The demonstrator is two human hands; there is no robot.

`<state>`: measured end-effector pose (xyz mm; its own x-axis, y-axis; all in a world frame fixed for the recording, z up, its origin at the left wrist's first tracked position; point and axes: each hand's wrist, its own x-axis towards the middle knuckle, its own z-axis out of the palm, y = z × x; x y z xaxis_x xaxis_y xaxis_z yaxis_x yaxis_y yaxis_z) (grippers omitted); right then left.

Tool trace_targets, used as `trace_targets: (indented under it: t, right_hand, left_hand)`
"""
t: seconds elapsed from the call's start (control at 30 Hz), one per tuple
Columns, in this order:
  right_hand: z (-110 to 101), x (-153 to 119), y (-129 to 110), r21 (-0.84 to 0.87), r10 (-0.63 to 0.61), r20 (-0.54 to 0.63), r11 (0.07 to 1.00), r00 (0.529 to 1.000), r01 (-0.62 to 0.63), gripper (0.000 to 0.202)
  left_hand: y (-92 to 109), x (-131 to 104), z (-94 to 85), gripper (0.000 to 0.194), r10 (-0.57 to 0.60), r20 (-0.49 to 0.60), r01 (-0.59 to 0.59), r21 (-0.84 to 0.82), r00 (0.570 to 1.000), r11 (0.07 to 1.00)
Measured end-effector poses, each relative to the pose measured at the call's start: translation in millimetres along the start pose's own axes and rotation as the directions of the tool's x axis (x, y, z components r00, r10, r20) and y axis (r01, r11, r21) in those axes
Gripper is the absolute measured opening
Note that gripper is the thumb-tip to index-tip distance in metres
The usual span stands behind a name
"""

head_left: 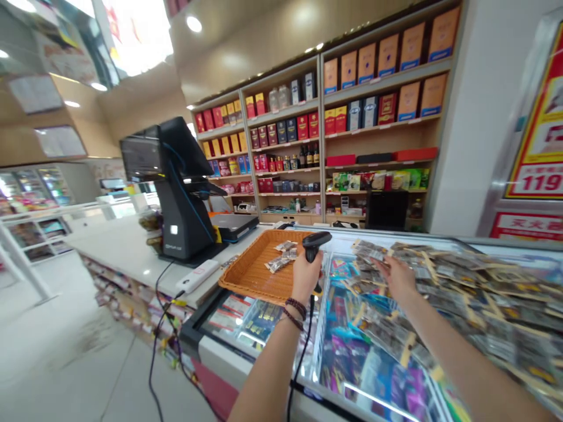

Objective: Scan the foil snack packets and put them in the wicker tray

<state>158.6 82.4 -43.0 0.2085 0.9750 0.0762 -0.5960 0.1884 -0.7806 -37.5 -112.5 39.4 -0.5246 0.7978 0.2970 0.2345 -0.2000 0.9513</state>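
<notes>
My left hand [307, 275] is wrapped round the handle of a black barcode scanner [317, 239], its head above my fist and its cable hanging down. It is over the right side of an orange wicker basket [246, 278], where a few small snack packets [281, 258] lie. My right hand [399, 278] pinches a small clear-and-brown snack packet [369, 250] by its near end. Many similar packets [479, 293] are spread over the glass freezer top to the right of and around that hand.
A black checkout terminal [182, 199] stands on the white counter [114, 246] at left, with a flat black device [233, 225] and a white power strip [197, 276]. Cables [153, 346] hang off the counter. Colourful packages [347, 357] show under the freezer glass. Stocked shelves [323, 132] line the back.
</notes>
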Motion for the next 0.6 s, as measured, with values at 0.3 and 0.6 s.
trace_targets:
  t: [0.3, 0.6]
  right_hand:
    - [162.7, -39.6, 68.1, -0.168, 0.15, 0.271, 0.98, 0.951, -0.106, 0.032]
    - [229.9, -89.6, 134.1, -0.362, 0.147, 0.384, 0.932, 0.912, 0.002, 0.032]
  left_hand:
    - [14.0, 36.5, -143.0, 0.024, 0.012, -0.295, 0.085, 0.313, 0.955, 0.946]
    - [-19.7, 20.8, -205.2, 0.023, -0.065, -0.378, 0.228, 0.404, 0.923, 0.886]
